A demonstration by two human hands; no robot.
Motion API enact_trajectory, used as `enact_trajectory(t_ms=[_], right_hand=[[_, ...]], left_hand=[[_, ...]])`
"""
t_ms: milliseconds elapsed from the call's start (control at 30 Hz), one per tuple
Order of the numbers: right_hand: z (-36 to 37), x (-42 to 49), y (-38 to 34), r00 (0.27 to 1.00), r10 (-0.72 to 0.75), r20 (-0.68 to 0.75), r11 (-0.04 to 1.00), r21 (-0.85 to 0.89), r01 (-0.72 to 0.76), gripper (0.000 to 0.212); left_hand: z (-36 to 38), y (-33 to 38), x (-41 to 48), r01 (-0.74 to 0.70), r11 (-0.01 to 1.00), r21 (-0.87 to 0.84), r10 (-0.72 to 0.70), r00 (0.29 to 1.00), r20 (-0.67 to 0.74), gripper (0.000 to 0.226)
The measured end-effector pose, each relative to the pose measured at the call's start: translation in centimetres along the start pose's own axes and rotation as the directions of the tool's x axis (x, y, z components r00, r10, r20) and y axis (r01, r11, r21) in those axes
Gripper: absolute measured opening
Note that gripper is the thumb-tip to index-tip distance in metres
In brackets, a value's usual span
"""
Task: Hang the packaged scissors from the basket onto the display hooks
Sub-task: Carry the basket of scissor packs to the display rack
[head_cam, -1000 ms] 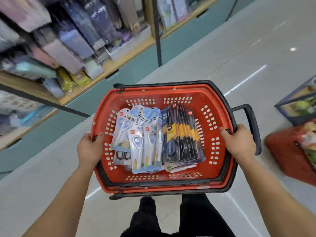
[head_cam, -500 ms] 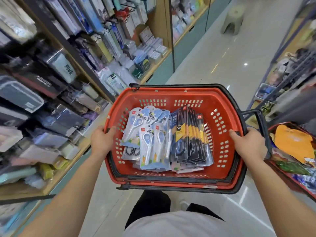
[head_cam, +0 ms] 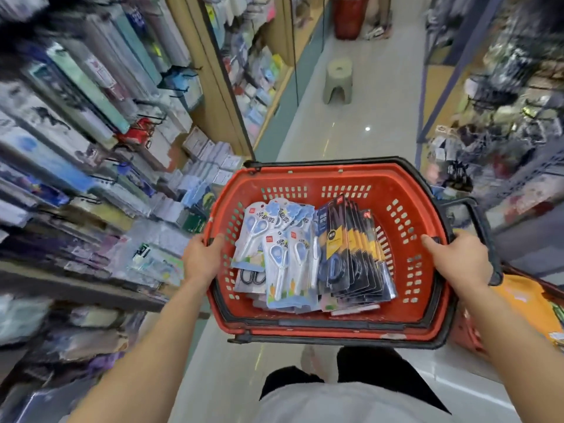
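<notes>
Head view looks down an aisle at a red basket point(head_cam: 406, 190) with a black rim, held level in the lower middle of the frame in front of the person's body. The left hand point(head_cam: 203, 257) grips the basket's left rim, its thumb hooked over the inner wall and its fingers curled round the outside. The right hand point(head_cam: 457, 257) grips the right rim the same way, thumb lying along the top edge; a black carry handle point(head_cam: 485, 233) juts out just beyond it. The packaged scissors lie inside the basket in two groups that touch: light blue packs point(head_cam: 274, 254) with white-handled scissors fanned across the left half, and dark packs point(head_cam: 351, 254) with yellow bands stacked on edge and leaning to the right. A pair of black handles shows in a pack under the blue ones. Blurred shelves point(head_cam: 91, 117) of hanging stationery fill the left of the frame, with black display hooks point(head_cam: 180, 70) sticking out among the goods. More blurred goods hang at the upper right. A pale stool point(head_cam: 338, 80) stands on the glossy floor point(head_cam: 381, 132) at the upper middle, and a red bin point(head_cam: 348, 16) beyond it at the top edge. A second red basket point(head_cam: 467, 331) with an orange pack point(head_cam: 525, 303) sits at the lower right, just beside the held one.
</notes>
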State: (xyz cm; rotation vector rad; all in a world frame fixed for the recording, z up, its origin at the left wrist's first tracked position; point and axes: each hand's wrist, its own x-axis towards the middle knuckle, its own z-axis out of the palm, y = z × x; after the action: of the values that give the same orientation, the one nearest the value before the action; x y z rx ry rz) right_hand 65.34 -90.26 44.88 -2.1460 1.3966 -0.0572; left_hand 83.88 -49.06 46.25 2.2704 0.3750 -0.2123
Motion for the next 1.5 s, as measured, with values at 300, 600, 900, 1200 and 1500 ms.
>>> enact_trajectory(t_ms=[300, 600, 900, 1200, 1500], right_hand=[[2.1, 18.3, -9.4, 0.992, 0.120, -0.045, 0.991, 0.063, -0.118, 0.047], [1.1, 39.3, -21.9, 0.980, 0.195, -0.040, 0.978, 0.083, -0.191, 0.049], [2.9, 59.7, -36.2, 0.973, 0.215, -0.079, 0.975, 0.077, -0.209, 0.045], [3.0, 78.7, -49.8, 0.956, 0.270, -0.112, 0.962, 0.079, -0.263, 0.043], [4.0, 101.7, -57.2, 0.960, 0.265, -0.091, 0.961, 0.108, -0.255, 0.048]], left_hand=[[11.2, 15.8, 18.8, -0.108, 0.990, 0.089, 0.098, 0.990, 0.105, 0.036], [21.6, 34.5, 35.9, -0.170, 0.980, 0.102, 0.151, 0.973, 0.177, 0.036], [32.8, 49.7, 55.3, -0.193, 0.976, 0.096, 0.171, 0.964, 0.204, 0.032], [42.1, 66.0, 73.1, -0.200, 0.978, 0.059, 0.175, 0.942, 0.287, 0.042], [55.7, 81.7, 86.8, -0.203, 0.975, 0.095, 0.171, 0.948, 0.268, 0.034]])
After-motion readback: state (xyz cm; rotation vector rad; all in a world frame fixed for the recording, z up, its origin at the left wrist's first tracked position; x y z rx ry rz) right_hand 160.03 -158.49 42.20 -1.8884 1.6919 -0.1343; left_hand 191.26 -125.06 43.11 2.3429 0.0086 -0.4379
